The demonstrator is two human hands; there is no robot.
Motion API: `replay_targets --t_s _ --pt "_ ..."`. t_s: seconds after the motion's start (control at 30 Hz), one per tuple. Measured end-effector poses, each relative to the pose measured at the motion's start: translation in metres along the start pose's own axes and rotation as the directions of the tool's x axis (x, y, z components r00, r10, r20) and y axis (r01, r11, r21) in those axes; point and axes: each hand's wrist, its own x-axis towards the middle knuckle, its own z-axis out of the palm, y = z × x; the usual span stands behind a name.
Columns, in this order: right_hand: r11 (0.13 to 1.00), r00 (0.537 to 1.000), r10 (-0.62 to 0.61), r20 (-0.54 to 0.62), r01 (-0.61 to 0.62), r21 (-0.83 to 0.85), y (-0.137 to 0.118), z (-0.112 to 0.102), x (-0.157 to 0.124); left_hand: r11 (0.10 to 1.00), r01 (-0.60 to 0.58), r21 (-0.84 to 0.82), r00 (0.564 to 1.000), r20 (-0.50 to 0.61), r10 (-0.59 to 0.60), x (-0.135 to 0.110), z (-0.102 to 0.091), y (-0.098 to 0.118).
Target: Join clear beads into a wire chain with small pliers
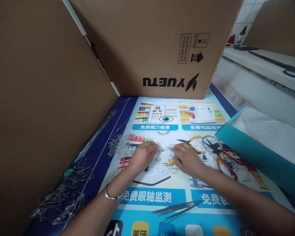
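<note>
Over the printed mat, my left hand (144,156) and my right hand (188,160) face each other, a short gap apart. Fingers of both are pinched on a thin wire piece strung with clear beads (165,149), which spans the gap. Loops of wire and several beads (167,164) hang or lie just below it; which strands belong together I cannot tell. Left of my left hand is a heap of clear beads (121,146). Beyond the hands lies a curved row of beads (163,132). Yellow-handled pliers (197,144) rest close to my right hand.
Red-handled scissors (227,157) and a round ring-shaped roll (212,143) lie at right, before a teal box (258,154). Cut wires (177,209) lie in front, more wires (95,136) at left, beside tangled beaded wires (64,193). Cardboard (147,49) walls the back and left.
</note>
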Motion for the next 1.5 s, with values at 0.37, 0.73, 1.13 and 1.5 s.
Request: replay_targets --t_s 0.37,0.73,1.13,1.5 --pt "1.0 1.0 -0.003 -0.016 0.002 -0.026 0.002 0.003 -0.001 0.986 0.124 0.114 0.991 -0.065 -0.117 0.002 0.002 0.0" --pt "0.999 0.999 -0.02 -0.048 0.018 -0.04 0.0 0.0 -0.003 0.996 0.067 0.061 0.992 -0.11 -0.06 0.0 0.01 -0.009" --pt "0.999 0.999 -0.026 -0.037 0.025 -0.034 0.002 0.003 -0.001 0.997 0.043 -0.064 0.996 -0.08 -0.048 0.012 0.015 -0.008" --pt "0.998 0.996 -0.055 -0.074 0.058 0.031 0.004 0.0 -0.001 0.991 0.013 -0.137 0.998 -0.066 -0.022 0.015 0.02 -0.002"
